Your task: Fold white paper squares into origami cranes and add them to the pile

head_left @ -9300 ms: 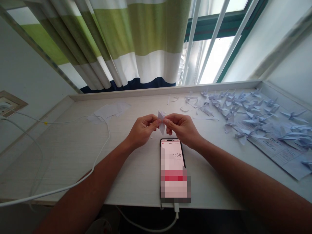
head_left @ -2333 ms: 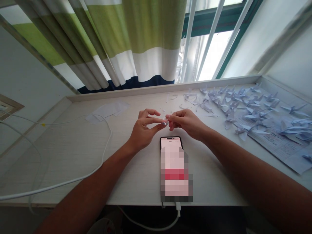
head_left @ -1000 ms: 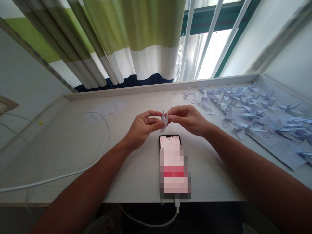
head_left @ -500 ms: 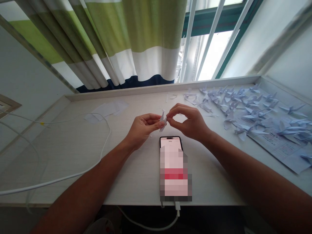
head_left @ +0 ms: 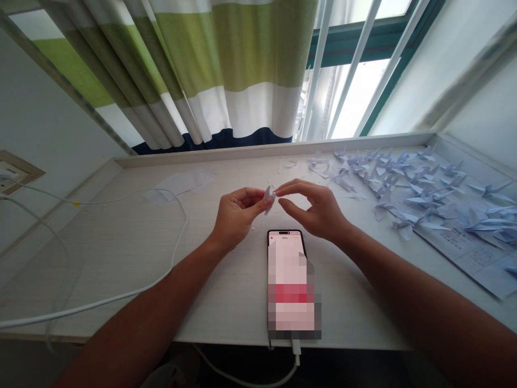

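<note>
Folded paper (head_left: 269,198) | tilted, tip up-right | left hand (head_left: 240,213) pinching | right hand (head_left: 315,209) half-open, just beside

A flat black smartphone (head_left: 283,237) lies on the pale wood-grain desk (head_left: 226,318), by the near edge. From the phone, a small folded paper piece (head_left: 269,196) sits in the left hand (head_left: 238,213) at 12 o'clock, with the right hand (head_left: 315,210) just beside it at 1 o'clock. Small folded paper cranes (head_left: 388,180) spread along the far edge at 2 o'clock, some on a printed paper sheet (head_left: 464,253) at 3 o'clock. Flat paper strips (head_left: 177,183) lie at 10 o'clock. A thin white cable (head_left: 121,299) curves across the desk at 9 o'clock. A striped fabric curtain (head_left: 226,70) hangs behind the desk at 11 o'clock, and a barred window (head_left: 355,91) stands at 1 o'clock.
</note>
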Tool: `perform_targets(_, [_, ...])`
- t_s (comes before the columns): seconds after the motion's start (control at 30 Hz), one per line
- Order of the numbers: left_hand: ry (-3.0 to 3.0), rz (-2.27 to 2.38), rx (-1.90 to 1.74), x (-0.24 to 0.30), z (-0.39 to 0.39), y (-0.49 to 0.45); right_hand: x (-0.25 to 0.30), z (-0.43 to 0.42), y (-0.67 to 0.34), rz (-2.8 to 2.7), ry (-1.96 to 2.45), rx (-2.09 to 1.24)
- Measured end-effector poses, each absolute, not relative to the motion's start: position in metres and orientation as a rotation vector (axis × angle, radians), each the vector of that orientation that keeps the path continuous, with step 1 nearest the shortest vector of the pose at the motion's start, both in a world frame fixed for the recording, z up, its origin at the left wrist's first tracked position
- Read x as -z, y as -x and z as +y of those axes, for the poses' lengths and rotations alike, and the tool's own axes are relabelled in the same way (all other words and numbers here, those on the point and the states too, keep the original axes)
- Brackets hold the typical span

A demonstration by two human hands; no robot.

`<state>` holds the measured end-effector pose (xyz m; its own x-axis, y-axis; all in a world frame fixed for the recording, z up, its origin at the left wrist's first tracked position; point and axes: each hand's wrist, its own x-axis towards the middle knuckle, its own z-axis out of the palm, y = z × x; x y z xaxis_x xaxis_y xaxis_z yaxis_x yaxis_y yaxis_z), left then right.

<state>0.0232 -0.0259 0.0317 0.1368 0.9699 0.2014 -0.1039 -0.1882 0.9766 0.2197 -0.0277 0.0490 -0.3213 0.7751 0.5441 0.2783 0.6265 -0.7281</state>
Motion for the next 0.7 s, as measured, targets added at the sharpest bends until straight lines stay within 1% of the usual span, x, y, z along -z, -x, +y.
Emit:
perform_targets(0.1, [-1.47,0.999,-1.297,-0.0336,-0.0272,-0.0225,-0.0479,-0.0285,-0.2163,-1.778,0.848,-0.833])
perform_targets(0.2, [-1.554,1.044,-1.32,-0.0333,-0.0276,-0.0227,-0.0448,-0.0275,-0.2133,-1.68,0.862,-0.928])
perform_targets(0.53, [-1.604,1.088,-1.305,-0.0319,-0.0291,-0.0231,-0.0431,-0.0229,-0.2149,-1.578,0.85,-0.917])
perform_targets(0.7, [-1.516,1.063,-1.259,-0.0316,-0.0285,-0.022,-0.0454,-0.0218,-0.2178,-1.644,0.89,-0.889])
